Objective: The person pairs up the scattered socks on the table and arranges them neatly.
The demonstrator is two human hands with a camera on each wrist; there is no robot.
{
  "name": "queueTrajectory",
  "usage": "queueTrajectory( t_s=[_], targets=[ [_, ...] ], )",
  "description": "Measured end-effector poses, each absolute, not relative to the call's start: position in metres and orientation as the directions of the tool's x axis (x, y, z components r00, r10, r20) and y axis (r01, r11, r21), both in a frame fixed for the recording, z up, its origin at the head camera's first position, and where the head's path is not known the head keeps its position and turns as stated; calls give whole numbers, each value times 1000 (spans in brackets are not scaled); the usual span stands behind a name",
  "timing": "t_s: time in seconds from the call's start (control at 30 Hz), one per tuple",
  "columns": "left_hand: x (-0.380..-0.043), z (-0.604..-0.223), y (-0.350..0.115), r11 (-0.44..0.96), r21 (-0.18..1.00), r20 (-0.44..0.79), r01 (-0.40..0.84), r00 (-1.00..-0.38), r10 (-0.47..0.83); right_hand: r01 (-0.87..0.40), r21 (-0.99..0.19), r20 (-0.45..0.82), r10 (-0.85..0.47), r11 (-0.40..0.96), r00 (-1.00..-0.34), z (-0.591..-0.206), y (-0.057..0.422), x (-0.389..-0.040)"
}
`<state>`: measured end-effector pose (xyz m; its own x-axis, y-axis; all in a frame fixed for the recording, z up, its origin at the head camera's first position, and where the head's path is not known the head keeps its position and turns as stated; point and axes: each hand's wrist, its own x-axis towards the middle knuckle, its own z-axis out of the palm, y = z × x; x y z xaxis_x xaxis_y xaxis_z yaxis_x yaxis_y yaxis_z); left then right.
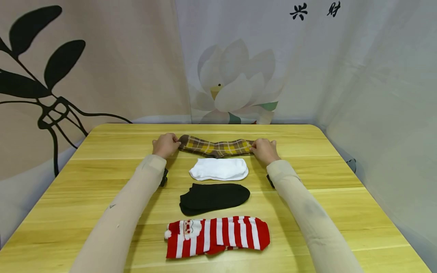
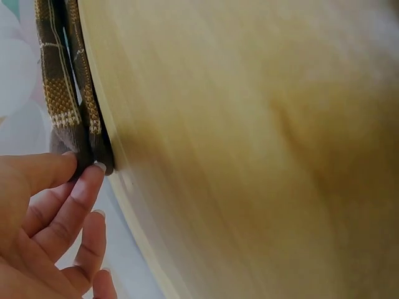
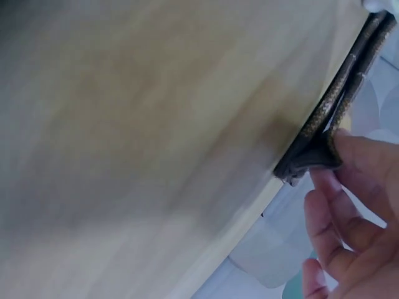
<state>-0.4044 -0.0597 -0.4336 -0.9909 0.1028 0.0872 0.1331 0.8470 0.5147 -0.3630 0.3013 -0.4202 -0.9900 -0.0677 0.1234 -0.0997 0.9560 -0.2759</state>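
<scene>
A pair of brown and yellow plaid socks (image 1: 218,147) lies stretched sideways near the table's far edge. My left hand (image 1: 166,145) pinches its dark left end between thumb and forefinger. In the left wrist view two layers of plaid sock (image 2: 62,103) show side by side, with the left hand's (image 2: 56,218) other fingers loosely bent. The right end is pinched by my right hand (image 1: 264,151). From the right wrist, the thumb of that hand (image 3: 355,218) lies on the upper layer of the sock (image 3: 321,118), and the dark end spreads slightly apart there.
Closer to me, in a column, lie white socks (image 1: 219,169), black socks (image 1: 214,198) and red-and-white striped socks (image 1: 218,236) with a Santa face. All are on a wooden table (image 1: 102,189). A printed curtain (image 1: 136,57) hangs behind its far edge.
</scene>
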Motion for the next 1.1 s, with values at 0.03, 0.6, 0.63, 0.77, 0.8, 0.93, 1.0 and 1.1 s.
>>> queueTrajectory(
  t_s=[0.03, 0.6, 0.63, 0.77, 0.8, 0.93, 1.0, 1.1],
  targets=[
    [-405, -434, -60, 849, 512, 82, 131, -991, 104, -95, -270, 111, -67, 958, -992, -420, 301, -364],
    [-409, -422, -49, 880, 461, 46, 119, -993, 110, -36, -202, 23, -32, 979, -999, -411, 300, -377],
    [-410, -422, -49, 882, 457, 46, 118, -993, 110, -34, -200, 15, -32, 979, -999, -410, 300, -378],
    [-412, -423, -49, 889, 444, 34, 114, -993, 111, -27, -209, -7, -29, 978, -1000, -410, 300, -378],
    [-412, -423, -49, 891, 440, 31, 114, -993, 112, -26, -214, -11, -29, 977, -1000, -411, 300, -378],
    [-414, -426, -49, 896, 431, 21, 112, -993, 114, -20, -231, -27, -27, 973, -999, -413, 302, -380],
    [-415, -428, -48, 897, 428, 17, 110, -993, 114, -17, -242, -31, -25, 970, -999, -414, 303, -381],
    [-416, -429, -48, 899, 426, 11, 104, -994, 110, -15, -261, -35, -25, 965, -999, -415, 304, -382]
  ],
)
